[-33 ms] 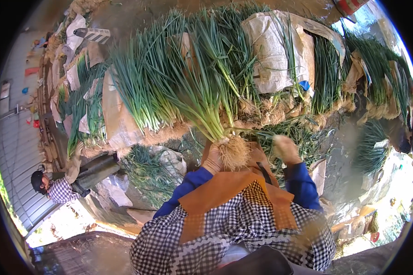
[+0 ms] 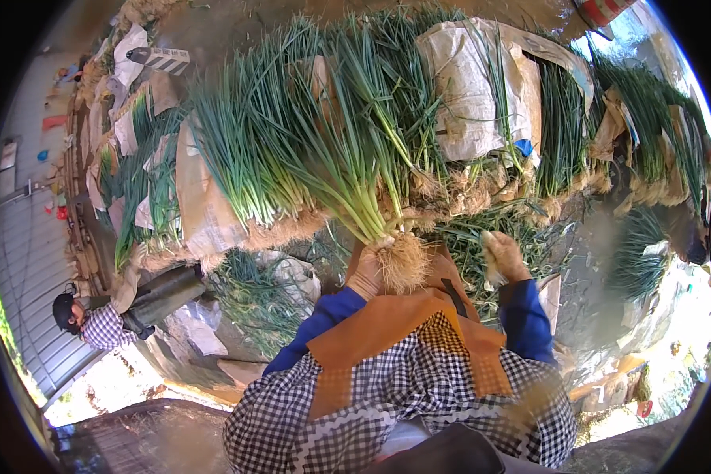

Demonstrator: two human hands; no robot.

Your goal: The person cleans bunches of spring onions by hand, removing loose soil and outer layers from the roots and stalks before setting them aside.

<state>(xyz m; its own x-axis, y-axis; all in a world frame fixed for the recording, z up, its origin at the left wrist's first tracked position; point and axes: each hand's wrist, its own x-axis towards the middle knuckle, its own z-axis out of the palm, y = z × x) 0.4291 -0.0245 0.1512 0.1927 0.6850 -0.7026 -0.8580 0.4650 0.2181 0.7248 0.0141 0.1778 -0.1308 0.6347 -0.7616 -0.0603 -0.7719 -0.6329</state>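
My left hand [image 2: 365,276] is closed around a bunch of green onions [image 2: 359,201] just above its roots. The tan, hairy root mass [image 2: 403,262] hangs to the right of my fingers, and the long green leaves fan away over the pile. Apart from the bunch, to its right, my right hand [image 2: 507,257] is closed with its fingers curled. Something pale and thin shows at its lower side; what it is stays unclear. Beneath that hand lie loose, stripped green leaves [image 2: 470,237].
A long row of green onions [image 2: 253,150] lies across the far side, roots toward me. White woven sacks [image 2: 474,95] cover part of it. Leaf scraps [image 2: 253,304] heap at my left. Another person [image 2: 103,324] works at the far left. More onions [image 2: 638,249] lie at right.
My right hand has moved slightly right, away from the bunch; the thin strand reaching toward it is no longer stretched between them. My left hand and the bunch stay in place.
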